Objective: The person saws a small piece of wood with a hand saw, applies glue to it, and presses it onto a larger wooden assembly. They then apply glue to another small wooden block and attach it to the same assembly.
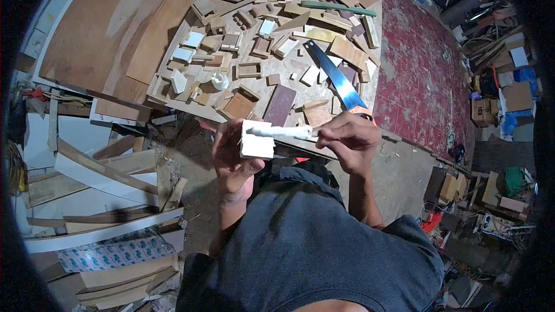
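A cluttered workshop surrounds the person, with large plywood sheets (pixel 95 34) leaning over the left side and curved wooden offcuts (pixel 110 176) heaped below them. Closest, in front of the dark shirt (pixel 312 237), the left hand (pixel 227 153) has its fingers wrapped around the edges of a white block (pixel 258 147), thumb low on its near side, which seems meant to leave the broad white face free and steady. The right hand (pixel 355 137) has its fingers pinched on the far end of a white-coated stick (pixel 283 132), a light hold that probably suits fine control and keeps the fingers off most of the coating; the stick lies across the block's face, contact hard to confirm. Both are just off the surface (pixel 199 117), near its edge. There, a small pale jar (pixel 219 81) stands within likely reach, and a saw (pixel 332 72) lies with its orange handle toward the person, handy to grab. Farther back, small open boxes (pixel 248 70) and scraps spread loosely, up to a green strip (pixel 338 8) lying across the wood pieces.
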Demonstrator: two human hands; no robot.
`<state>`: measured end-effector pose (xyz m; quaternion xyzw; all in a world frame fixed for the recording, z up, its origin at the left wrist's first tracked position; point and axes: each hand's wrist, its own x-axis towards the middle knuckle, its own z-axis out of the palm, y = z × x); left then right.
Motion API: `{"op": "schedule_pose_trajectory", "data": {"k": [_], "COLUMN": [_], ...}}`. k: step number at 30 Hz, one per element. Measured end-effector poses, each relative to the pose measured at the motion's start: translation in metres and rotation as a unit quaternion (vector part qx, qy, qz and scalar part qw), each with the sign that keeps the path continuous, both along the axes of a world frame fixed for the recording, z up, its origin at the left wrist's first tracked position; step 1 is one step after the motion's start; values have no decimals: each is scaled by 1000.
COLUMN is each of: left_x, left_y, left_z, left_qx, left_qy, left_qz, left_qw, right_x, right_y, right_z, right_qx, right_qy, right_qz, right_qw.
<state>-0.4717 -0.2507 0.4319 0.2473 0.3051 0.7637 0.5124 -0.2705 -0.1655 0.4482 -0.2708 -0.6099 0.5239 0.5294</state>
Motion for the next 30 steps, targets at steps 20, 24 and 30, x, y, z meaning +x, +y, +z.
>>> {"op": "schedule_pose_trajectory", "data": {"k": [20, 24, 30], "left_x": [-52, -64, -94], "left_y": [-25, -28, -40], "left_z": [-22, -30, -55], "left_qx": [-15, -21, -49], "left_qy": [-6, -17, -21], "left_qz": [40, 40, 91], "left_qw": [999, 999, 994], "right_x": [-47, -53, -86], "right_y": [-14, -13, 0], "right_z": [-7, -9, -24], "right_qx": [46, 24, -91], "right_qy": [-111, -100, 10], "right_qz": [81, 117, 63], "right_qw": [990, 988, 994]}}
